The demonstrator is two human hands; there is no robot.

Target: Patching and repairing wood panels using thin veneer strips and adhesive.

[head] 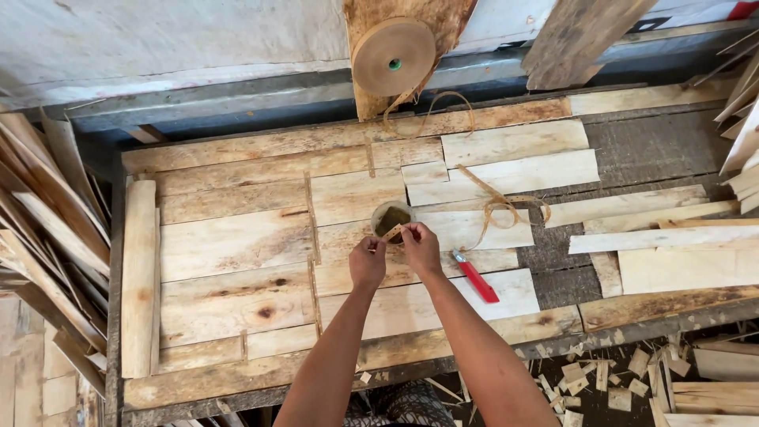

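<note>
You are pinching a short strip of brown tape point(393, 232) between your left hand point(368, 263) and right hand point(421, 247), fingers closed on it, over a small bowl point(389, 214) at centre. Veneer sheets point(237, 245) are covering the worktable point(648, 150). A red-handled cutter point(477, 280) is lying at four o'clock; a tape roll point(393, 57) is hanging at twelve.

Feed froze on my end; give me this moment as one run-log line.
left hand: pinching brown paper tape strip | right hand: same strip, over small round cup | red-handled knife: lying on veneer sheets
</note>
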